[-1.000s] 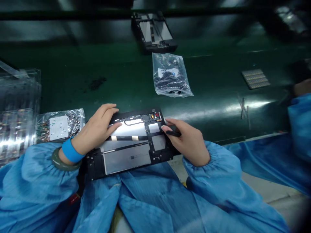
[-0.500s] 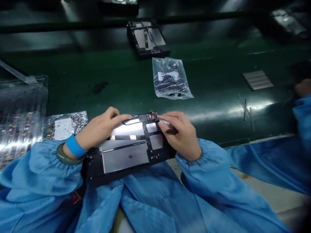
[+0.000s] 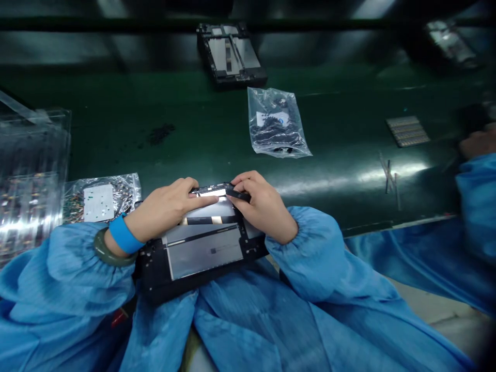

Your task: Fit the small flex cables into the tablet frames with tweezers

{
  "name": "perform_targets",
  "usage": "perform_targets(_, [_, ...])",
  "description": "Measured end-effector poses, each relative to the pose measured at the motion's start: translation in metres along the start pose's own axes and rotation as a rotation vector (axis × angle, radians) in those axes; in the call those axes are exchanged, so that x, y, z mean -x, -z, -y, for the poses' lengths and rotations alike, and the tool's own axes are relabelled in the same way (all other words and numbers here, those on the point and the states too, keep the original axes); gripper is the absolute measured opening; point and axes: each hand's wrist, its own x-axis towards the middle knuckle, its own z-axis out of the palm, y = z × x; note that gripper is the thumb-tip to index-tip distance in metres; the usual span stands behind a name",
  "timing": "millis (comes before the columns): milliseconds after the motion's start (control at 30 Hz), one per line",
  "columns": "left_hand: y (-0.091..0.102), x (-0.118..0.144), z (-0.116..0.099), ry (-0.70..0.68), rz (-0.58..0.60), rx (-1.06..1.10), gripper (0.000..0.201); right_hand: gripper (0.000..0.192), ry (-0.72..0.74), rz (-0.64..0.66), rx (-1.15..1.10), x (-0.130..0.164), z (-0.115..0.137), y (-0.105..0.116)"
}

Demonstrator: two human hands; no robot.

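An opened tablet (image 3: 205,253), black-framed with silvery battery panels showing, lies tilted near my lap. My left hand (image 3: 166,206) grips its far edge; the thumb stretches across a bright panel, and the other fingers curl over the edge, partly hidden. At the tablet's far right part, my right hand (image 3: 259,204) pinches a slim black tool (image 3: 238,195), whose exact kind I cannot make out. The tool's tip lies close to my left thumb. The right fingertips cover the small parts beneath them.
Beyond the tablet lie a clear bag of black parts (image 3: 277,124) and a stack of similar tablets (image 3: 232,54). To the left are a bag of small wired parts (image 3: 98,199) and clear trays (image 3: 33,181). A co-worker's sleeve (image 3: 478,201) is at the right.
My right hand has moved left along the tablet's far edge, bringing the black tool towards my left hand. My left thumb has moved from the edge onto the bright panel.
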Motion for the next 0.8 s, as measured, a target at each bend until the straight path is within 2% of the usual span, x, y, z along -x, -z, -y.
perform_targets(267, [-0.005, 0.002, 0.003, -0.003, -0.006, -0.009, 0.062, 0.005, -0.072, 0.043, 0.168, -0.004, 0.012, -0.002])
perform_targets(367, [-0.010, 0.002, 0.006, 0.090, -0.084, 0.192, 0.052, 0.007, -0.091, 0.048, 0.250, -0.003, 0.016, 0.001])
perform_targets(467, [-0.010, -0.001, 0.008, 0.273, -0.174, 0.500, 0.046, 0.019, -0.090, -0.069, 0.209, 0.003, 0.007, 0.012])
perform_targets(567, [-0.006, -0.002, 0.010, 0.369, -0.240, 0.670, 0.044, 0.027, -0.203, -0.139, 0.133, 0.016, -0.011, 0.028])
perform_targets(667, [0.000, 0.001, 0.015, 0.469, -0.355, 0.847, 0.047, 0.033, -0.399, 0.010, 0.007, 0.035, -0.026, 0.040])
perform_targets(800, [0.010, 0.009, 0.027, 0.613, -0.580, 1.133, 0.054, 0.044, -0.586, 0.369, -0.423, 0.055, -0.028, 0.044])
